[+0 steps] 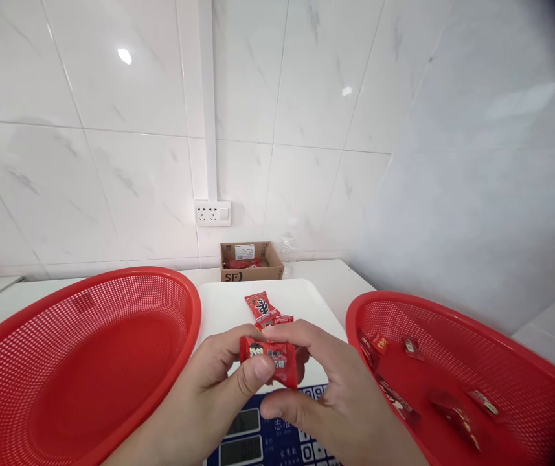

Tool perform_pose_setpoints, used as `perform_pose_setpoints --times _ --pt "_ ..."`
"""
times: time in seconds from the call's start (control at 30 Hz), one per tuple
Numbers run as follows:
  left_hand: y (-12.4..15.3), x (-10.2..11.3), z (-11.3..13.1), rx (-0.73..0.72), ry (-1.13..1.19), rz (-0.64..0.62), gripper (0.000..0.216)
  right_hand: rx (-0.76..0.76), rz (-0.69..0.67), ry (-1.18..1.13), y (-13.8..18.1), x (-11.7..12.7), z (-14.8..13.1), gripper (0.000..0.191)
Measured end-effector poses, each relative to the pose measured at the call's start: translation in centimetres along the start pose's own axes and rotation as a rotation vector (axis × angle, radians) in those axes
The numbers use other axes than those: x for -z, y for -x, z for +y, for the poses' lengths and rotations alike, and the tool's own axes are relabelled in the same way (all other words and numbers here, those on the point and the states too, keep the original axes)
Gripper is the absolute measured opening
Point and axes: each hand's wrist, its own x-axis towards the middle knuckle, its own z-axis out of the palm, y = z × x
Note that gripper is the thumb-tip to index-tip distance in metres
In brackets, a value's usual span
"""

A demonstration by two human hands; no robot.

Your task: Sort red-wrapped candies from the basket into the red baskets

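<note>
A red wrapped candy (284,366) with white lettering is held in front of me, above the front of a white weighing scale (219,310). My left hand (219,369) pinches it, thumb pressed on the front of the wrapper. Curled around its right end is my right hand (335,375), index finger along the top, other fingers behind, thumb below and off the wrapper. Just beyond my fingers, more red wrapped candies (258,304) lie on the scale's pan, partly hidden. The scale's blue keypad and display panel (270,440) shows beneath my hands.
To the left stands a big red perforated basket (180,285). Another red basket (374,299) on the right holds several wrapped candies (452,414). A small cardboard box (252,274) with red packets inside sits behind the scale. A wall socket (213,213) is on the tiled wall.
</note>
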Motion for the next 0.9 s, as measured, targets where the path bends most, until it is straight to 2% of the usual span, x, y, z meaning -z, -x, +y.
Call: perform_pose_setpoints --times 0.3,0.5,0.9 --pt "-0.01 0.11 -0.24 0.063 -0.039 -0.040 0.039 0.125 0.035 0.135 -0.69 -0.39 -0.60 0.017" --pt "-0.26 0.38 -0.55 0.107 -0.041 -0.077 0.038 0.139 0.028 0.158 -0.60 -0.46 -0.40 0.021" --pt "-0.61 0.19 -0.35 0.040 0.008 -0.107 0.025 0.101 -0.004 0.148 -0.55 -0.50 -0.30 0.022"
